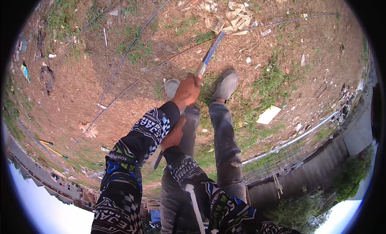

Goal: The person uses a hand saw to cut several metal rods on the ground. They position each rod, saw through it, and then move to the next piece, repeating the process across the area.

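A long straight bar (212, 50), part bare and part blue, runs slantwise between my two hands. My left hand (187, 91) is wrapped round it in front of my shins. Lower down and nearer my body, my right hand (174, 135) is closed on the same bar, partly behind my left sleeve; its fingers are mostly hidden. The bar's flat near end (157, 161) shows beside my right wrist. Its far end overlaps a thin dark rod (183, 52) lying on the ground, next to crumpled brown paper (234, 17). Whether they touch, I cannot tell.
My shoes (226, 84) stand on dry, grassy ground. Another thin rod (139, 34) crosses at the left. A pale flat piece (268, 115) lies right of my feet. A yellow-handled tool (54, 149) lies far left. A concrete wall (307, 165) curves along the right.
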{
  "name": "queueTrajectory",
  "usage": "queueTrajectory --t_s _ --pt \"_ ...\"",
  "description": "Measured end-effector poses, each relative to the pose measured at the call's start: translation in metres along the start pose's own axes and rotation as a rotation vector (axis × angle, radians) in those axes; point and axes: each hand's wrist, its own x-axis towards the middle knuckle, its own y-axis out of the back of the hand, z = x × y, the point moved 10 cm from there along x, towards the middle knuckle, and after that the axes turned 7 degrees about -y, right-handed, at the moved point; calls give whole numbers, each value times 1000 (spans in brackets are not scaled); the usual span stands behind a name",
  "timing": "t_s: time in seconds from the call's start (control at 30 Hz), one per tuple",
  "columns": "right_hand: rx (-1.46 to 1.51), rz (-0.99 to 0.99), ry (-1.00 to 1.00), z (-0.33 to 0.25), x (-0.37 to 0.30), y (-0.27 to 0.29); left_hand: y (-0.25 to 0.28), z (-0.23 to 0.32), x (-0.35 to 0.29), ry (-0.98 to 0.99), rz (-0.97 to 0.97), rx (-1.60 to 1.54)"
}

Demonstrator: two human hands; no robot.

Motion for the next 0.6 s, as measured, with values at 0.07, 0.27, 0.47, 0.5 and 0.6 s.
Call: queueTrajectory --t_s 0.07,0.27,0.47,0.5,0.6 --pt "-5 -93 -109 22 3 -11 -3 -7 4 -11 17 25" --pt "-56 -17 -37 49 11 -2 -29 -30 4 70 -69 -89" --pt "445 -394 -468 -74 14 150 20 3 11 -163 134 -16" --pt "550 -410 -498 -93 15 172 41 -10 18 -194 304 130" --pt "794 -534 -462 -123 25 216 61 -35 45 -146 399 461"
